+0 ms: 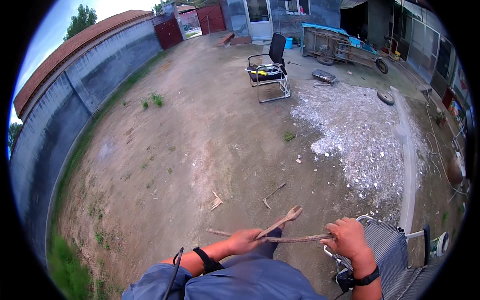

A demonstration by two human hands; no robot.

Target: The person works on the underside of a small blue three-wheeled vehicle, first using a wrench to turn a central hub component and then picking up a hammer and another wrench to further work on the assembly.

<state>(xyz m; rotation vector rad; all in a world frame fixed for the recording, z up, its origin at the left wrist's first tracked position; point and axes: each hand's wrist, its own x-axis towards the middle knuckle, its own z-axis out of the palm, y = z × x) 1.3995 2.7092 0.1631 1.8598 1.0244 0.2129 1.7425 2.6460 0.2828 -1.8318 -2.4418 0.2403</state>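
My left hand [245, 241] is closed around a brown tool with a notched, forked head [293, 214], which points up and to the right. A long, thin, slightly bent brown stick [295, 240] runs across in front of me, passing at my left hand with its tip sticking out to the left. Whether the left fingers also grip the stick, I cannot tell. The stick's right end is pinched by my right hand [347, 237], beside a grey mesh chair [387, 245]. On the ground ahead lie a small hook-shaped tool [273, 195] and pale wood scraps [216, 201].
A black office chair [270, 70] with things on its seat stands farther off. White rubble [350, 135] spreads to the right, with a loose wheel [385, 97] near it. A tipped blue cart [340, 45] lies behind. A grey wall [75, 90] bounds the left side.
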